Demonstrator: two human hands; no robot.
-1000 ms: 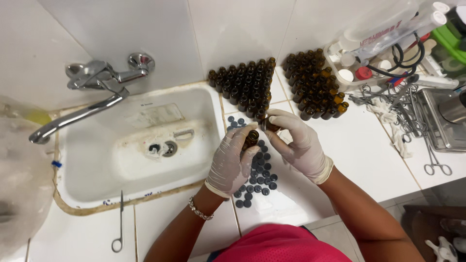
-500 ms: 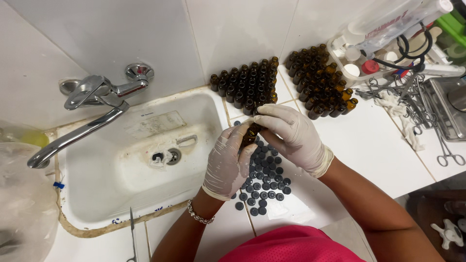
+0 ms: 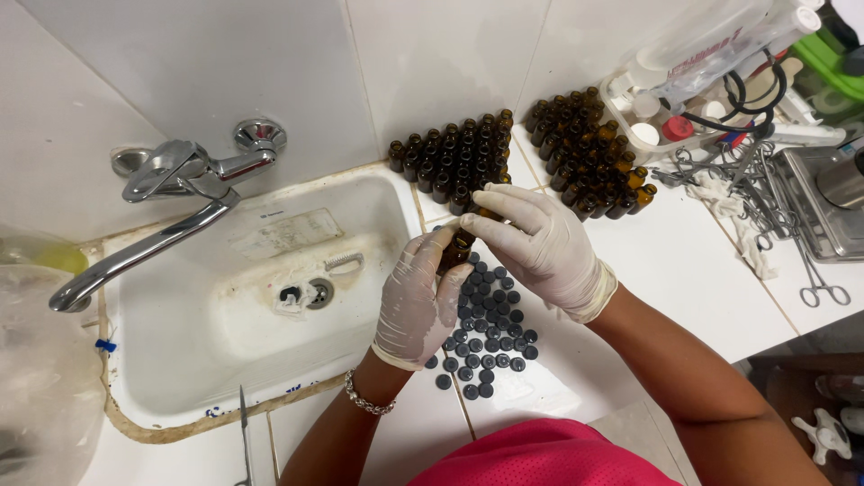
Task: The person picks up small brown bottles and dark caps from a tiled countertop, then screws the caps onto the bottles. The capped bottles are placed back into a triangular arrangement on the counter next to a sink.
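Note:
Both hands wear white gloves. My left hand (image 3: 416,301) grips a small amber glass bottle (image 3: 457,249) upright above the counter. My right hand (image 3: 542,245) pinches the bottle's top with thumb and fingers; whether a cap is between them is hidden. Several black caps (image 3: 486,335) lie loose on the white counter just under my hands. Behind my hands stands a triangle of several amber bottles (image 3: 454,160), and a second triangle of amber bottles (image 3: 587,160) stands to its right, against the tiled wall.
A white sink (image 3: 180,360) with a chrome tap (image 3: 171,211) lies to the left. Metal scissors and forceps (image 3: 765,211) lie at the right beside a steel tray (image 3: 832,202). A plastic bag (image 3: 36,378) hangs at the far left. A thin metal tool (image 3: 244,432) rests on the sink's front rim.
My hands have stayed together on the bottle over the caps; the right hand's fingers have shifted on the bottle's top. The view has drifted slightly.

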